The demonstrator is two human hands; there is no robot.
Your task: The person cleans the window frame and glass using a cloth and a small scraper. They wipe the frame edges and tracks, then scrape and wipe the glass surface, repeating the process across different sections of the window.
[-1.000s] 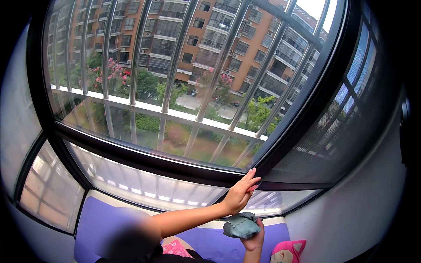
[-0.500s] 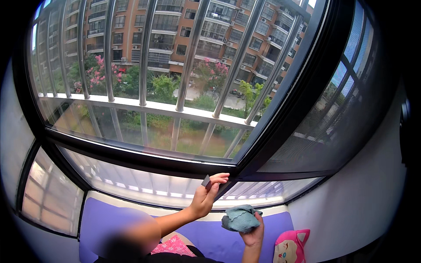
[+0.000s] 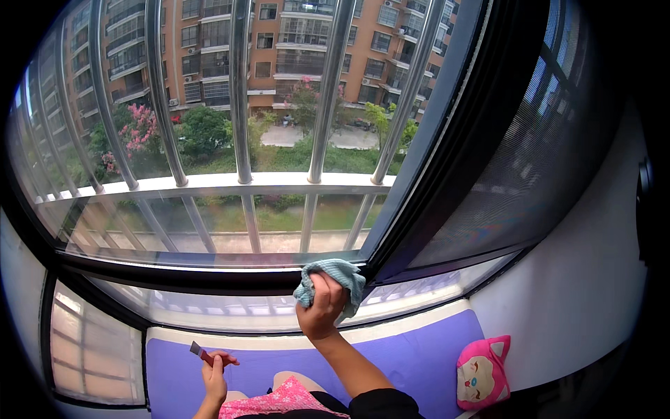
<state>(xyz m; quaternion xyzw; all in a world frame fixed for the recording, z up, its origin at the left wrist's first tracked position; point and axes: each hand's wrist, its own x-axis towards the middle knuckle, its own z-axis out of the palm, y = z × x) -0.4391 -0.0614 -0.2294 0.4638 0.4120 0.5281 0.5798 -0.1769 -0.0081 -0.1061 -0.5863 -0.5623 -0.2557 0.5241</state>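
A crumpled blue-green cloth [image 3: 349,281] is bunched in my right hand [image 3: 322,307], whose fingers are wrapped over it. The cloth rests against the lower black frame [image 3: 209,281] of the window, close to its right corner. Lower down on the left, my left hand [image 3: 216,376] grips a small flat-tipped tool [image 3: 200,351] with a grey end and a reddish-brown handle. That tool points up and left, apart from the window; whether it is a brush or a scraper I cannot tell.
Metal bars [image 3: 241,105] stand outside the glass. A dark mesh screen [image 3: 481,202] is on the right. Below the window lies a purple mat [image 3: 419,356] on the ledge, with a pink cat-eared cushion [image 3: 481,373] at its right end. A white wall [image 3: 551,307] curves behind it.
My right hand has moved up and left, bringing the cloth onto the frame. My left hand has dropped down and left from the frame with the tool. The view has shifted too.
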